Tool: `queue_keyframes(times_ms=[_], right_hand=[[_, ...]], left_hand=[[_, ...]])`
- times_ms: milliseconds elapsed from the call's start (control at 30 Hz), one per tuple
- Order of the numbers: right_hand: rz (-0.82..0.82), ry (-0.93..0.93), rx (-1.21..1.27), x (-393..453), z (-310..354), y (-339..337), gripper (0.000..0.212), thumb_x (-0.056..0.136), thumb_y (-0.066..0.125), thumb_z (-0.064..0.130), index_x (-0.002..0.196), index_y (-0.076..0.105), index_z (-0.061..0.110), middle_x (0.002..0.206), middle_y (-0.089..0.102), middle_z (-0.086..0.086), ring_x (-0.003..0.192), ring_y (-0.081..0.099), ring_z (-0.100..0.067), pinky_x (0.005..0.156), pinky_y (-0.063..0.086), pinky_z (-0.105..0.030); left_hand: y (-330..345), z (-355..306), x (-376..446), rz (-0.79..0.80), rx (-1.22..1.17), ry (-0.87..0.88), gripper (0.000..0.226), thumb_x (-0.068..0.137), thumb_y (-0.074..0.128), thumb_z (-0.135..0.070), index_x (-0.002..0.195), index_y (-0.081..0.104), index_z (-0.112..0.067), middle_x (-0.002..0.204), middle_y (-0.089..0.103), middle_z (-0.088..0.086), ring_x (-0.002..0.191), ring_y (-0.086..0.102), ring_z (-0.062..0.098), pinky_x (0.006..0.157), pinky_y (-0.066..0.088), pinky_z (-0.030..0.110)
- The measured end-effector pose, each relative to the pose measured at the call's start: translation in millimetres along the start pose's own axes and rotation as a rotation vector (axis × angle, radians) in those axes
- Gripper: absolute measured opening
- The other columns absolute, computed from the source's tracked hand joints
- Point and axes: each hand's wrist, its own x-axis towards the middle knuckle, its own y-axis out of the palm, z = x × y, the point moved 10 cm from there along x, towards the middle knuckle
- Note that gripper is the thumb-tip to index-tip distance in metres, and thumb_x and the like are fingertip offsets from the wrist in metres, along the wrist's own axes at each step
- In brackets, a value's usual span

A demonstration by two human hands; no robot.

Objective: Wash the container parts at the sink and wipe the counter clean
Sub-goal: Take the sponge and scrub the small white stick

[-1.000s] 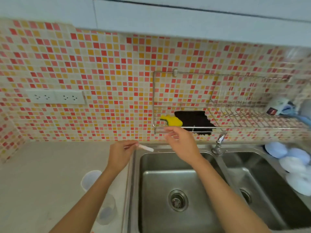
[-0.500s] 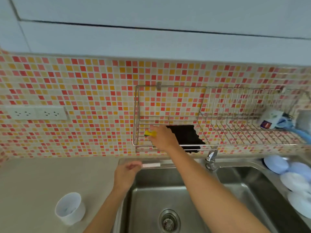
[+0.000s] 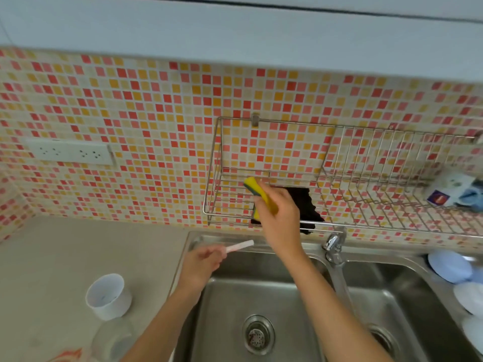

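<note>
Yellow sponge (image 3: 257, 194) half hidden by right hand (image 3: 279, 218) fingers (image 3: 266, 190).

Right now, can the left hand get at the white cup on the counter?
Probably, but not freely. The white cup stands unobstructed on the counter beside that forearm, but the left hand is pinching a thin white strip, so it would need setting down first.

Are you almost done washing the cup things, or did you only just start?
Only just starting. Nothing looks washed yet: the sink looks dry and no water runs from the faucet. Right now the right hand grips the yellow sponge at the wire rack, and the left hand pinches a small white stick. The white cup and clear cup wait on the counter, unwiped.
</note>
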Motion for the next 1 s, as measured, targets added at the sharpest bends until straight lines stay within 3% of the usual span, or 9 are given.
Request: queue_keyframes(times_ms=[67, 133, 233, 300, 500, 600, 800, 900, 1000], right_hand=[[-0.022, -0.065, -0.068, -30, -4, -14, 0.034, 0.09, 0.064, 0.012, 0.123, 0.064, 0.022, 0.113, 0.052, 0.004, 0.093, 0.054, 0.0, 0.077, 0.044, -0.009], [0.0, -0.144, -0.196, -59, -13, -19, 0.035, 0.09, 0.062, 0.014, 0.124, 0.064, 0.021, 0.118, 0.05, 0.003, 0.097, 0.052, -0.003, 0.083, 0.044, -0.013], [0.124, -0.234, -0.342, -89, -30, -9, 0.036, 0.091, 0.059, 0.017, 0.126, 0.063, 0.019, 0.123, 0.054, 0.002, 0.111, 0.052, -0.015, 0.095, 0.043, -0.023], [0.188, -0.273, -0.426, -102, -39, -1, 0.036, 0.091, 0.059, 0.017, 0.127, 0.063, 0.019, 0.123, 0.055, 0.001, 0.108, 0.053, -0.018, 0.093, 0.044, -0.023], [0.155, -0.011, -0.532, -102, -81, -6, 0.043, 0.093, 0.058, 0.017, 0.134, 0.055, 0.029, 0.126, 0.054, 0.002, 0.109, 0.048, -0.018, 0.09, 0.039, -0.021], [0.272, -0.066, -0.526, -115, -74, 13, 0.042, 0.095, 0.054, 0.021, 0.136, 0.053, 0.031, 0.128, 0.053, 0.006, 0.108, 0.046, -0.015, 0.091, 0.041, -0.021], [0.243, 0.107, -0.558, -107, -101, -5, 0.041, 0.096, 0.052, 0.021, 0.136, 0.052, 0.03, 0.132, 0.052, 0.004, 0.113, 0.043, -0.017, 0.095, 0.041, -0.026], [0.293, -0.013, -0.53, -121, -86, 13, 0.043, 0.096, 0.054, 0.02, 0.137, 0.052, 0.031, 0.131, 0.051, 0.006, 0.108, 0.044, -0.017, 0.091, 0.043, -0.025], [0.264, 0.072, -0.517, -116, -105, 3, 0.045, 0.096, 0.054, 0.019, 0.137, 0.049, 0.036, 0.131, 0.05, 0.007, 0.108, 0.041, -0.013, 0.092, 0.044, -0.024]], left_hand=[[7, 3, -3, 0.016, -0.021, -0.009, 0.004, 0.084, 0.072, -0.014, 0.08, 0.075, -0.015, 0.089, 0.074, 0.015, 0.086, 0.066, 0.023, 0.077, 0.052, 0.031], [14, 5, -7, 0.033, -0.016, -0.001, 0.008, 0.085, 0.071, -0.02, 0.084, 0.074, -0.012, 0.09, 0.074, 0.013, 0.084, 0.066, 0.02, 0.077, 0.052, 0.029], [28, 9, -14, 0.039, -0.031, -0.006, 0.014, 0.087, 0.07, -0.024, 0.09, 0.074, -0.011, 0.088, 0.075, 0.008, 0.085, 0.067, 0.017, 0.079, 0.053, 0.027], [38, 10, -20, 0.056, -0.047, -0.014, 0.015, 0.087, 0.07, -0.023, 0.093, 0.073, -0.01, 0.089, 0.075, 0.007, 0.087, 0.068, 0.016, 0.079, 0.053, 0.026], [54, 15, -30, 0.05, -0.074, 0.009, 0.015, 0.087, 0.069, -0.018, 0.095, 0.074, -0.006, 0.091, 0.075, 0.012, 0.088, 0.068, 0.017, 0.081, 0.053, 0.025], [59, 15, -33, 0.052, -0.068, 0.044, 0.014, 0.086, 0.07, -0.015, 0.094, 0.075, -0.005, 0.089, 0.075, 0.01, 0.084, 0.07, 0.015, 0.071, 0.053, 0.017], [67, 20, -37, -0.005, 0.029, 0.079, 0.011, 0.084, 0.072, -0.016, 0.075, 0.075, -0.022, 0.078, 0.075, 0.002, 0.082, 0.07, 0.018, 0.085, 0.054, 0.033], [71, 20, -36, -0.005, 0.095, 0.118, 0.009, 0.087, 0.069, -0.018, 0.086, 0.077, -0.016, 0.081, 0.076, 0.0, 0.083, 0.072, 0.017, 0.083, 0.056, 0.034], [71, 21, -40, -0.028, 0.08, 0.113, 0.009, 0.087, 0.068, -0.015, 0.082, 0.075, -0.018, 0.08, 0.076, 0.002, 0.082, 0.072, 0.018, 0.082, 0.054, 0.031]])
